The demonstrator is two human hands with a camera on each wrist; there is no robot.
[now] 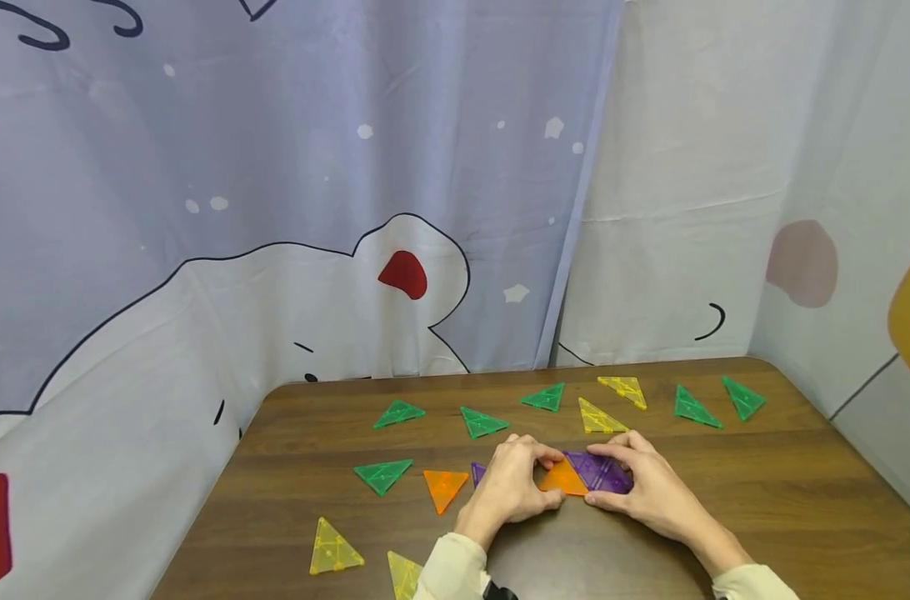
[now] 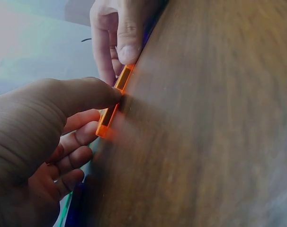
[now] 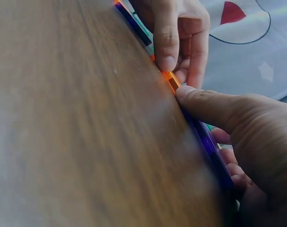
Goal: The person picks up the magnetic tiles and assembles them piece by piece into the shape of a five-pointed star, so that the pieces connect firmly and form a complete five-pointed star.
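brown wood-grain table (image 1: 800, 483) | six green triangles (image 1: 383, 476) | four yellow triangles (image 1: 336, 551) | orange triangles (image 1: 444, 488) | purple pieces (image 1: 597, 473)

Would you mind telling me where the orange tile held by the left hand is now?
In the head view, the orange tile is right of centre on the wooden table, between the left hand and the purple tile that the right hand holds.

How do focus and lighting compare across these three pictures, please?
Head view: the translucent green plastic triangles look fairly crisp, with pale sheen on the front of the brown wood-grain table; left wrist view: table grain is smeared, the upper left looks washed out, and the translucent orange plastic triangle throws a faint glow; right wrist view: grain is blurred too, and the lower right corner is dark.
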